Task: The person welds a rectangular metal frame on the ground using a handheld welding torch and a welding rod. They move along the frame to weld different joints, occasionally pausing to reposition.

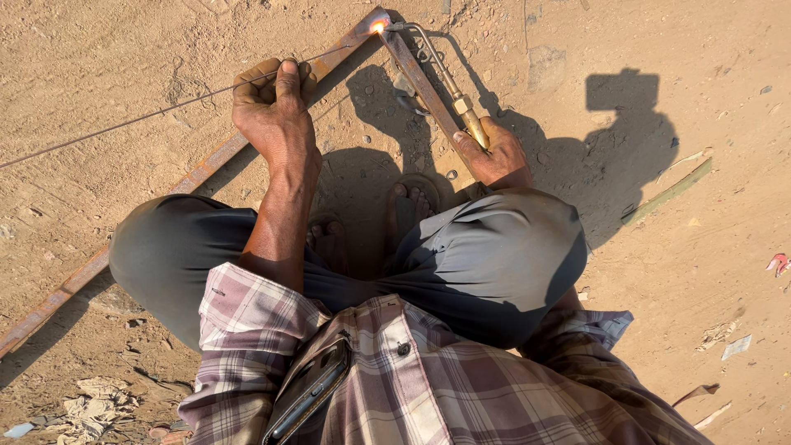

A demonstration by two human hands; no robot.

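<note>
One phone (309, 391) in the shirt pocket nearest, two sandalled feet (375, 218) beyond, then left hand (272, 103) fisted around one thin wire rod (124, 122), right hand (494, 152) closed on one brass torch (445, 78), flame seemingly touching two rusty bars' (206, 169) corner joint farthest.

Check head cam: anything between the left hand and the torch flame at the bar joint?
Head view: only the thin filler rod in the left hand, running over the rusty angle bar toward the flame.
</note>
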